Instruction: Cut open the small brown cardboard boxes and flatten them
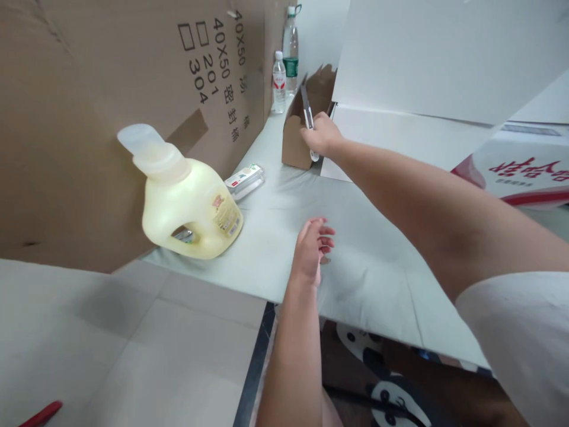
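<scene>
My right hand (323, 135) is closed around a white-handled utility knife (308, 116), its long grey blade pointing up and away from me. It holds the knife over the near end of an open cardboard box (296, 142) with a ragged top edge. I cannot tell whether the knife touches the box. Nearer to me, my left hand (311, 246) hovers above the pale cloth on the table (275, 237), fingers loosely bent and apart, with nothing in it. A small brown spot shows just beside its fingers.
Left of my hands stands a yellow jug (200, 196) with a clear cap, beside a clear plastic case (245, 181). A large carton (111, 71) rises behind them. Two bottles, one small (279, 83), stand at the back. White panels (422, 59) and a red-white box (524, 166) occupy the right.
</scene>
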Tool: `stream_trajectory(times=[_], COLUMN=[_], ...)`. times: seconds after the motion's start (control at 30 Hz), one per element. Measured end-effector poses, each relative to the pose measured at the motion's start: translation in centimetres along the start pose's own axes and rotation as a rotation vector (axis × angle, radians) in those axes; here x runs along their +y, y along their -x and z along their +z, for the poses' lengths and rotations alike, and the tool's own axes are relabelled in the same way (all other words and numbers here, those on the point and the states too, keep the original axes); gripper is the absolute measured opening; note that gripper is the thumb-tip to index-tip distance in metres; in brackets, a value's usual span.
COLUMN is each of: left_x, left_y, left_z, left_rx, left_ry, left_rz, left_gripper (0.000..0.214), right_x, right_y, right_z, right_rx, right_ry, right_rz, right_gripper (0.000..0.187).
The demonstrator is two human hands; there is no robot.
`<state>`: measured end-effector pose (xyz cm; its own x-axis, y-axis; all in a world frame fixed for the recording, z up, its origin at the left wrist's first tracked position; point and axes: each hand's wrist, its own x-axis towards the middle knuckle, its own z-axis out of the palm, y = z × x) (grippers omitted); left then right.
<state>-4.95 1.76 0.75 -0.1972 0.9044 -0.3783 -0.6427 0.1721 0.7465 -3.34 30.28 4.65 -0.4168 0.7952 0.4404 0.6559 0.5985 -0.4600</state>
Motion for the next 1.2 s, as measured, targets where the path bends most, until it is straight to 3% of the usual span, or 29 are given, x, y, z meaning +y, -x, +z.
stream_trajectory(times=[0.07,0.17,0.23,0.33,0.37,0.43,0.5,0.6,0.67,0.8,0.97,1.1,1.2], left_x=[0.1,0.0,-0.3,-0.9,-1.2,-1.8,-2.7,-4.7,-6.1,-8.4,-10.0,-10.5,-10.7], left_y=[0.1,0.2,0.2,0.1,0.1,0.2,0.5,1.2,1.5,1.1,0.0,-0.3,-0.3], left_z=[0.4,0.3,-0.1,-0.7,-0.6,0.2,1.8,4.7,6.3,8.0,9.0,9.6,9.7], left_rx=[0.162,0.431,0.538,0.59,0.56,0.379,0.076,-0.304,-0.39,-0.38,-0.341,-0.252,-0.197], left_ry=[0.157,0.282,0.219,0.005,-0.065,-0.154,-0.192,-0.261,-0.339,-0.437,-0.477,-0.526,-0.575], left_rz=[0.081,0.329,0.507,0.708,0.752,0.763,0.651,0.45,0.428,0.592,0.791,0.89,0.887], left_gripper=[0.03,0.023,0.019,0.02,0.024,0.033,0.043,0.052,0.058,0.063,0.056,0.048,0.049], right_x=[-1.1,-2.3,-2.3,-1.1,-0.4,1.2,2.9,5.3,6.4,8.0,9.0,9.4,9.2], right_y=[2.6,8.4,13.4,21.9,24.9,30.7,35.7,40.7,42.5,44.3,45.8,46.0,46.0], right_z=[-1.4,-5.0,-8.2,-13.7,-15.5,-18.5,-20.6,-21.7,-21.4,-20.1,-20.1,-21.2,-21.7], right_rx=[0.014,0.05,0.085,0.223,0.318,0.489,0.612,0.723,0.768,0.742,0.557,0.509,0.495], right_ry=[0.01,0.012,0.008,-0.003,0.002,0.027,0.048,0.052,0.004,-0.277,-0.393,-0.421,-0.453], right_rz=[0.01,-0.034,-0.046,-0.063,-0.083,-0.15,-0.183,-0.022,0.092,0.169,0.221,0.174,0.136], right_gripper=[0.028,0.026,0.023,0.024,0.026,0.029,0.032,0.037,0.033,0.014,0.028,0.031,0.037])
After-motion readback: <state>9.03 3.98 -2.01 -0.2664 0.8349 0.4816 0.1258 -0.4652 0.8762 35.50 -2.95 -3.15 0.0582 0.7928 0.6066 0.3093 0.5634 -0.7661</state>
